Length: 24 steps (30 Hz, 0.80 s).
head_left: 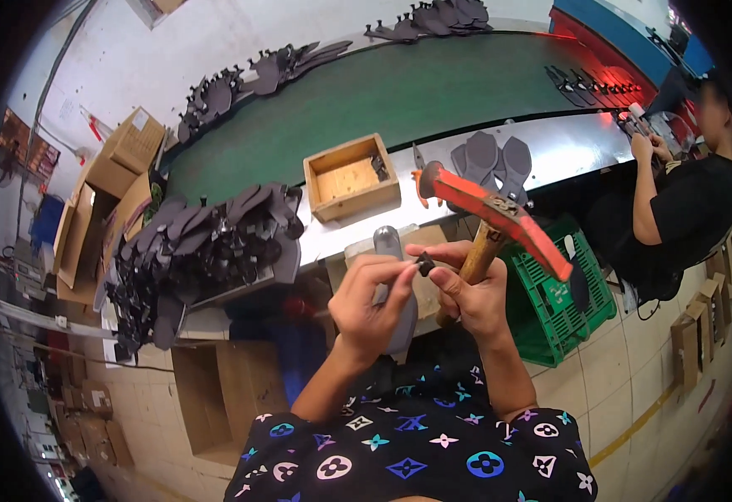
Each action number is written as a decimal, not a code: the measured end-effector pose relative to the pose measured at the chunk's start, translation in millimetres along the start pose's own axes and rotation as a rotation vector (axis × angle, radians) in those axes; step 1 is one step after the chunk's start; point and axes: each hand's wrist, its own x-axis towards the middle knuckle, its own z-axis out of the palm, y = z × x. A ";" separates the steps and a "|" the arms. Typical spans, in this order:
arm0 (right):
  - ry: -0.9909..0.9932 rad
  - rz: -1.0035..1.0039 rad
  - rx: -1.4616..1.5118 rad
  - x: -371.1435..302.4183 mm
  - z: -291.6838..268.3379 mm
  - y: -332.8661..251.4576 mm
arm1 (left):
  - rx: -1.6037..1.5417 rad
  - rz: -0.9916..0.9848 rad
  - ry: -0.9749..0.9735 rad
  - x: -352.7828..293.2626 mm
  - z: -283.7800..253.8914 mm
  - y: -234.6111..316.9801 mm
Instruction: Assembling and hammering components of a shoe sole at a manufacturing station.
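A nudge could spill the soles [183, 243] at the tabletop's [562, 159] near-left corner. Off its near edge, fingers of my left hand [367, 303] and right hand [479, 303] pinch the black piece [424, 264]; a slip would drop it. My right also grips the hammer [485, 201], which could tip if loosened. Carton label [138, 120], shirt print [406, 467], hammer marks [500, 206]: I can't make out words.

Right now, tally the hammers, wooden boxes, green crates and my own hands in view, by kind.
Hammer: 1
Wooden box: 1
Green crate: 1
Your hands, left hand and right hand: 2
Total: 5
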 end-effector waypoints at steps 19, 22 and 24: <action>-0.053 0.091 -0.420 52.8 -20.5 63.9 | 0.103 -0.300 -0.299 -33.8 3.5 -141.6; -0.114 0.108 -0.471 60.4 -19.1 72.5 | 0.125 -0.311 -0.287 -44.0 2.9 -143.5; -0.142 -0.021 -0.502 67.0 -27.0 96.8 | 0.148 -0.306 -0.271 -46.8 3.4 -145.2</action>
